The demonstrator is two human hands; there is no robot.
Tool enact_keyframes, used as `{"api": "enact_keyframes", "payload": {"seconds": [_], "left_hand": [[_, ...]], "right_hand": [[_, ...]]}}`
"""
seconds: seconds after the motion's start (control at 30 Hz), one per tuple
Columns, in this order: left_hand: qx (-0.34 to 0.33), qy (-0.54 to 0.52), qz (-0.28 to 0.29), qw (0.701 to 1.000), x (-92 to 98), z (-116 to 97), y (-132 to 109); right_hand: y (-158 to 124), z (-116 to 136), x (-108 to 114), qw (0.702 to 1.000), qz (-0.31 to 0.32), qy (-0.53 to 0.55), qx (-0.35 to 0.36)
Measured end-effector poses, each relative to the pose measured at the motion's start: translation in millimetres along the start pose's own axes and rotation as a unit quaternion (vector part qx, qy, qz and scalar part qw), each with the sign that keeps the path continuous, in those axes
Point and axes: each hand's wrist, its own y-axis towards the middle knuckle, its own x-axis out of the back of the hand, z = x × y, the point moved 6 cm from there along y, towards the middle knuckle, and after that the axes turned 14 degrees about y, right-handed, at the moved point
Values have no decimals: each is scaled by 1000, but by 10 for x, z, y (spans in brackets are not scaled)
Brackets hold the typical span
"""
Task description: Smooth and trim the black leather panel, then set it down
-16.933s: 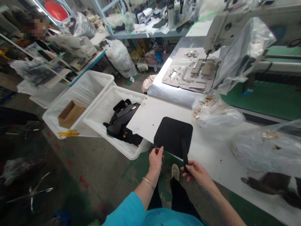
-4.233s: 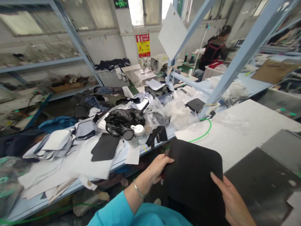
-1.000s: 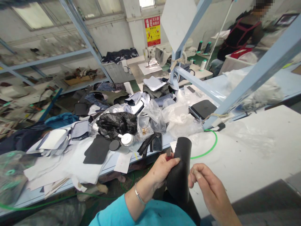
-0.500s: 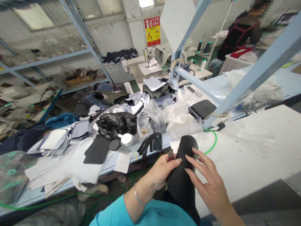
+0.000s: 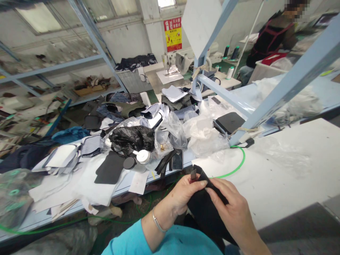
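My left hand (image 5: 184, 193) is closed, its thumb pressing on a black piece of sheet material (image 5: 208, 210), fabric or soft leather. A small red tool with a flat grey tip (image 5: 193, 174) also sticks up from that hand; its exact kind is mostly hidden. On the other side my right hand (image 5: 231, 203) grips the same black piece between thumb and fingers, close to the left thumb. The piece is folded over at its top edge and hangs down in front of my blue top. Both hands are above the near edge of the bench.
Along the bench lie a black plastic bag (image 5: 132, 141), a white-capped bottle (image 5: 143, 157), a dark-lidded jar (image 5: 129, 163), a phone (image 5: 177, 160) and black panels (image 5: 110, 168). A blue frame post (image 5: 287, 78) slants at right. A sewing machine (image 5: 172, 62) and a person (image 5: 268, 42) are farther back.
My right hand, earlier spread over the black piece, has moved left and closed on it. The piece has been folded over, and its upper end stands lower and narrower.
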Motion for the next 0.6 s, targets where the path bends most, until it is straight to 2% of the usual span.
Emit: {"api": "enact_keyframes", "payload": {"seconds": [0.1, 0.2, 0.3, 0.43, 0.5, 0.57, 0.6], "left_hand": [[3, -4, -8, 1000, 13, 5, 16], [4, -7, -22, 1000, 9, -7, 28], [9, -10, -44, 999, -9, -14, 37], [22, -5, -85, 996, -13, 15, 44], [31, 5, -94, 995, -13, 41, 46], [37, 13, -96, 995, -10, 57, 46], [39, 14, -96, 995, -6, 60, 45]], "right_hand": [[-8, -21, 14, 1000, -5, 8, -20], [-24, -41, 64, 999, -37, 29, -28], [-8, -14, 94, 998, -54, 29, 13], [36, 64, 79, 992, -48, -71, 93], [45, 18, 108, 997, -43, -32, 50], [14, -130, 123, 991, -15, 105, -79], [-26, -211, 115, 971, 0, 187, -148]]}}
